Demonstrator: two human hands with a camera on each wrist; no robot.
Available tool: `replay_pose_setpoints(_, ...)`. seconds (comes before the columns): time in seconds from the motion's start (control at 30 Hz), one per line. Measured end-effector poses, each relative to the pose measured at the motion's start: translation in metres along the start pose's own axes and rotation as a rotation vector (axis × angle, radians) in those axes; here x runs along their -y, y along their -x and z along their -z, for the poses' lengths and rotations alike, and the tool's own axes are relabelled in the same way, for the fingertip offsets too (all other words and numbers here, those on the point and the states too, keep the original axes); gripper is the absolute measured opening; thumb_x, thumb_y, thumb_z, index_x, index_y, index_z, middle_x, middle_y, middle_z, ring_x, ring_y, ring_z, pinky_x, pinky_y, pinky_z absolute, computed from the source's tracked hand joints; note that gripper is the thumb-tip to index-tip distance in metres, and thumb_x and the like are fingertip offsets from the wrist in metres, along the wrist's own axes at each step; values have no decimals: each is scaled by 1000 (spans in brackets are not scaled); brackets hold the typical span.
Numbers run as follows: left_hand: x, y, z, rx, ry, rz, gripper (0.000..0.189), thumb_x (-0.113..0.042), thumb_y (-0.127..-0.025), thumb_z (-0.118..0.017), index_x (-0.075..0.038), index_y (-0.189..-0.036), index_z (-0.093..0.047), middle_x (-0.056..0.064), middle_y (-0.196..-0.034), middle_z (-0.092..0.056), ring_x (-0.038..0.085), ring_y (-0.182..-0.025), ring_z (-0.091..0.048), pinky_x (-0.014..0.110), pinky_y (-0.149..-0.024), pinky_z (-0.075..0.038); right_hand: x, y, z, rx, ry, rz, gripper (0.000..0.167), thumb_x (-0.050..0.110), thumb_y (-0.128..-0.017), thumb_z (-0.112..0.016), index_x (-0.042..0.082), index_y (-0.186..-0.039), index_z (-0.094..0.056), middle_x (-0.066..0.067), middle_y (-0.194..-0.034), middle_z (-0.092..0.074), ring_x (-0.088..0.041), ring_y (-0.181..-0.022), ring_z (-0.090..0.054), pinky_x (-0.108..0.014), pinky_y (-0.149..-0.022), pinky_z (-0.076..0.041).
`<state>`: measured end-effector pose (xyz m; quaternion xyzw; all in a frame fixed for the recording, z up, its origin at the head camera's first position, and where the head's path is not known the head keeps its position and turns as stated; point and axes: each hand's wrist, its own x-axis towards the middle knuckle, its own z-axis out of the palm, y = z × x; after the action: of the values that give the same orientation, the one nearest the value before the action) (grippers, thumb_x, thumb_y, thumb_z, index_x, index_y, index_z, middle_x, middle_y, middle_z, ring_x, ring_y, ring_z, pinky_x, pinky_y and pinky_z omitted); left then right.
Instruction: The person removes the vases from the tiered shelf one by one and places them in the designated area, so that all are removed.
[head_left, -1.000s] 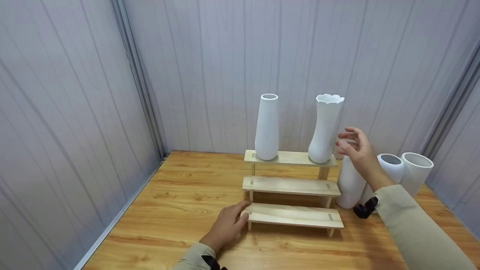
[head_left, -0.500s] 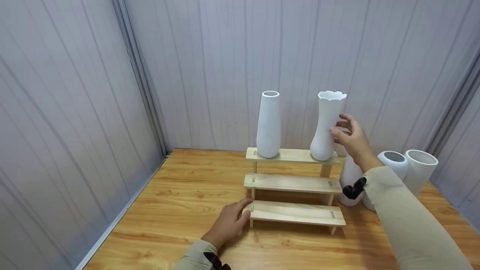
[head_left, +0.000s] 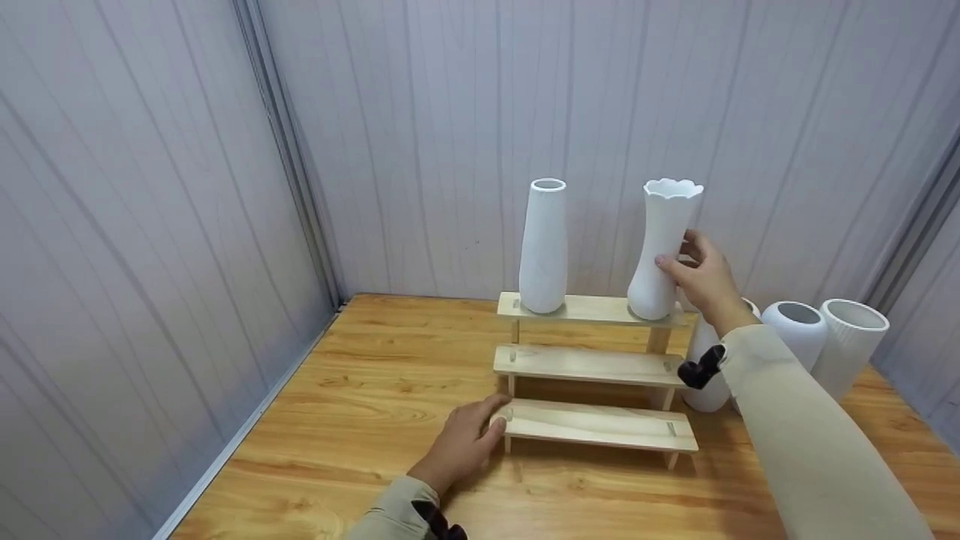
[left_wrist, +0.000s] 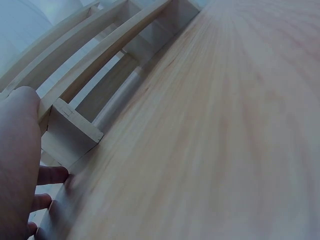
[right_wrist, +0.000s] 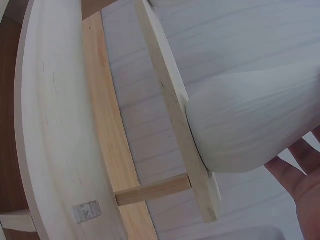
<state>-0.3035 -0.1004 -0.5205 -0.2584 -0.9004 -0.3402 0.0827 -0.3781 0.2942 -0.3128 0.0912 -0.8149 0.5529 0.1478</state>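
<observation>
A three-tier wooden stand [head_left: 592, 424] stands on the table. On its top tier, to the right, is a white vase with a scalloped rim [head_left: 663, 232]. My right hand [head_left: 706, 281] grips this vase around its waist, thumb in front and fingers passing behind. In the right wrist view the vase's rounded base [right_wrist: 240, 125] sits on the top board. My left hand [head_left: 463, 442] holds the left end of the lowest tier between thumb and fingers. Its other fingertips [left_wrist: 52, 175] are beside the stand's leg, close to the tabletop in the left wrist view.
A slender white vase [head_left: 544, 247] stands on the left of the top tier. Right of the stand, a white vase [head_left: 705, 375], a round-shouldered vase [head_left: 799, 341] and a ribbed vase [head_left: 851, 352] stand close together, partly behind the right arm. A panelled wall [head_left: 450, 150] rises behind the table.
My right hand has moved up and left from above the vases on the table and closed around the scalloped vase. My left hand has stayed at the stand; the view has shifted slightly.
</observation>
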Motion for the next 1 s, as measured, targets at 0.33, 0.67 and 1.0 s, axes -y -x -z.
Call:
replay_pose_setpoints(0.33,0,3,-1,13,10,-8,44,-42,-108,-42,-24,-146,-52,-1,-142,-59,27,-131,-54,57,-110,-35,2,2,1,-18,42,-22,81,36,-97,-68,7,-159,-25,-22,-152,-44,-41,-137,-44,-56,-112,-38)
replay_pose_setpoints(0.67,2,3,0,8,13,1,46,-44,-108,-42,-22,-146,-53,-1,-142,-59,26,-131,-54,55,-111,-35,17,9,0,-45,60,2,81,34,-96,-70,6,-159,-27,-22,-148,-48,-41,-133,-49,-57,-110,-40)
replay_pose_setpoints(1.0,2,1,-1,10,23,9,44,-43,-107,-44,-22,-145,-54,-1,-142,-59,27,-131,-54,55,-111,-34,28,22,2,-59,85,26,77,32,-95,-72,5,-155,-33,-22,-144,-52,-41,-128,-53,-58,-107,-42)
